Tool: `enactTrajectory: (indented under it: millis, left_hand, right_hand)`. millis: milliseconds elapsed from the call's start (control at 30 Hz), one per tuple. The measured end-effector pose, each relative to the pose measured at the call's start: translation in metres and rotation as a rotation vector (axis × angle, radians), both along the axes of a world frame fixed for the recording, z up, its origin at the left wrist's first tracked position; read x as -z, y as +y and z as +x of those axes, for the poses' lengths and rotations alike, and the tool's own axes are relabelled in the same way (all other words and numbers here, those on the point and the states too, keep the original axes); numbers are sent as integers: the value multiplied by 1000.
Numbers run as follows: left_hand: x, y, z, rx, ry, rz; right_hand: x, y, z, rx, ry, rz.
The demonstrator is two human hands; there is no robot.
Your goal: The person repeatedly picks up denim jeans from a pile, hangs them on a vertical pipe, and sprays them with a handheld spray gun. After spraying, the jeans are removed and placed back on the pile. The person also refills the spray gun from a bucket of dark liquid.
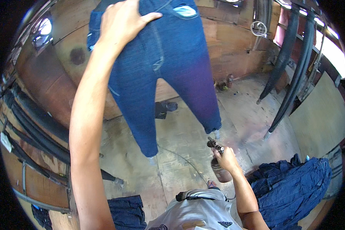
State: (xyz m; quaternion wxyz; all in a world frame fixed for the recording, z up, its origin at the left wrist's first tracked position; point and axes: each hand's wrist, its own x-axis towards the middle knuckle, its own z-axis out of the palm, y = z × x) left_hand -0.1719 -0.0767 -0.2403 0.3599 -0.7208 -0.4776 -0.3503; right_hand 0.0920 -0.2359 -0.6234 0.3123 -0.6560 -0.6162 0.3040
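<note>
A pair of dark blue jeans (138, 46) hangs upright in front of me, legs apart, with a purple tint over the right-hand leg. My left hand (122, 21) grips the jeans near the waist, its thumb stretched across the denim; the fingertips are hidden. Pale ends stick out below both hems. Low and to the right, my right hand (227, 159) is wrapped round a spray gun (215, 145) with a brownish cup (220, 171) beneath it. The gun's nozzle sits close below the right-hand hem, apart from the cloth as far as I can see.
Dark, long leg-shaped forms hang at the right (295, 73) and lie along the left (38, 119). Dark blue garments are heaped at the lower right (291, 191), with more cloth (126, 211) lower left. A hose (184, 157) crosses the stained floor (180, 134). Wooden panels (234, 42) stand behind.
</note>
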Motion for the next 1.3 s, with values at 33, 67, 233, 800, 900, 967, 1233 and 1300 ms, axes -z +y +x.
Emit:
enactTrajectory:
  millis: [33,67,233,800,900,967,1233,1300]
  left_hand:
    - [1,-1,0,226,-27,149]
    - [2,-1,-2,451,-47,299]
    - [-23,15,-52,531,-491,222]
    - [-51,32,-75,768,-479,-433]
    - [-46,29,-68,539,-583,-275]
    - [-43,26,-63,442,-640,-225]
    - [-37,27,-46,645,-501,-98]
    - [-36,28,-44,668,-465,-48]
  right_hand:
    - [-10,0,-11,-20,72,37]
    - [-24,0,-23,-42,146,76]
    - [-104,-8,-75,-183,667,457]
    - [-33,-17,-119,-104,87,-60]
    - [-62,-28,-122,-88,280,216]
    - [-90,-40,-126,8,374,473]
    - [-120,-62,-119,32,562,488]
    - [-94,-56,-121,48,371,440]
